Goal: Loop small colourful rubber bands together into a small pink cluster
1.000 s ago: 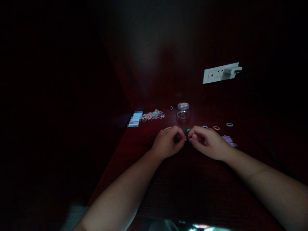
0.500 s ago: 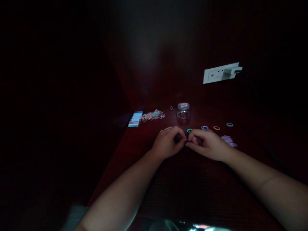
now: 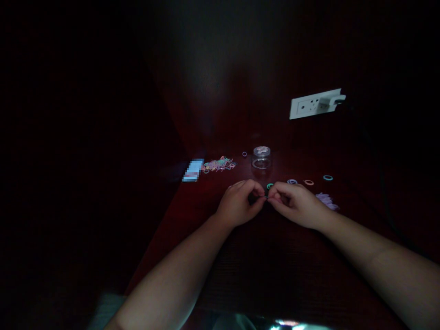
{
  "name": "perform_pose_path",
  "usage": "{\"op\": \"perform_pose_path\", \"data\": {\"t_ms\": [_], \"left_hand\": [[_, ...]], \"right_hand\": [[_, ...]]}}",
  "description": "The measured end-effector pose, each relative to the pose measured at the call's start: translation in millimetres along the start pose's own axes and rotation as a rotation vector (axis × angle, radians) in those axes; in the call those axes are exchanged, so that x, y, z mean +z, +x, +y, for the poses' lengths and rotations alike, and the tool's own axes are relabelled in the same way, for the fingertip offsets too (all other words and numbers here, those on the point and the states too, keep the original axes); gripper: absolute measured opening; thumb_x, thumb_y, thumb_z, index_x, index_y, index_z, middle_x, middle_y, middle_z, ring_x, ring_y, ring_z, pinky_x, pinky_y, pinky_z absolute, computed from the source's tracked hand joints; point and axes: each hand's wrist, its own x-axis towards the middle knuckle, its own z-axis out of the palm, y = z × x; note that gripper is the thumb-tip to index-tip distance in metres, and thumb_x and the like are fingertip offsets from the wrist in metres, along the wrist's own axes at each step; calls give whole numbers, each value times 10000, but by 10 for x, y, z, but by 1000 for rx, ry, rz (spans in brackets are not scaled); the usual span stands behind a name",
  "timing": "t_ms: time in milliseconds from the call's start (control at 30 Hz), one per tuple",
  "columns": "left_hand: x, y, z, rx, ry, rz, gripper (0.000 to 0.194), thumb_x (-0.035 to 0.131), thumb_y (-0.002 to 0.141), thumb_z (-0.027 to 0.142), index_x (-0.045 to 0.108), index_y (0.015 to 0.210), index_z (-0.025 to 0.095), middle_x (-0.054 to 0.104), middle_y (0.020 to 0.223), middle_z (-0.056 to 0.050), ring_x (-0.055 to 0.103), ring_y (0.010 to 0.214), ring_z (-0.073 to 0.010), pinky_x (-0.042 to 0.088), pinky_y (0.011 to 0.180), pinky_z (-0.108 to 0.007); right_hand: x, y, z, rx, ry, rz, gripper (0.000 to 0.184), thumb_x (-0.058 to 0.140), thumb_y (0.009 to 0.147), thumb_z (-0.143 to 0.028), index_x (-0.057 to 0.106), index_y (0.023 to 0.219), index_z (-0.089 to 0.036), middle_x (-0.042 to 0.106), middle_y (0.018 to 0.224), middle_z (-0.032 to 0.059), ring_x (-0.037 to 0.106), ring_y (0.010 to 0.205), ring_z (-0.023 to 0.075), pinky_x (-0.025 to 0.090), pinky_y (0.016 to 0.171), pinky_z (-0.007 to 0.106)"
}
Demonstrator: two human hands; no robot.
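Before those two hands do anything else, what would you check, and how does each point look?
1. Left hand and right hand meet fingertip to fingertip: ok.
2. What they pinch: tiny and dark, cannot tell.
3. Loose rings: the teal ring lies apart from the hands: ok.
4. Small glass jar upright behind the hands: ok.
5. Pile of coloured bands off to the left: ok.
6. Lighting: very dim, not ok.

A dark red wooden table [image 3: 275, 266] carries a small glass jar [image 3: 261, 158]; left of the jar a heap of coloured bands [image 3: 218, 164], right of it loose rings [image 3: 308, 182].
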Motion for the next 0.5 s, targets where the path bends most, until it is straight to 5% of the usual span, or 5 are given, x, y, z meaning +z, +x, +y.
{"op": "perform_pose_path", "data": {"t_ms": [500], "left_hand": [[0,-1,14,-1,-13,2,104,665,829,203,589,899,204,683,861,-7,646,804,-149,512,733,-282]], "right_hand": [[19,-15,42,-3,33,28,71,594,878,-235,532,905,-214,475,660,-55,439,535,101,347,493,221]]}}
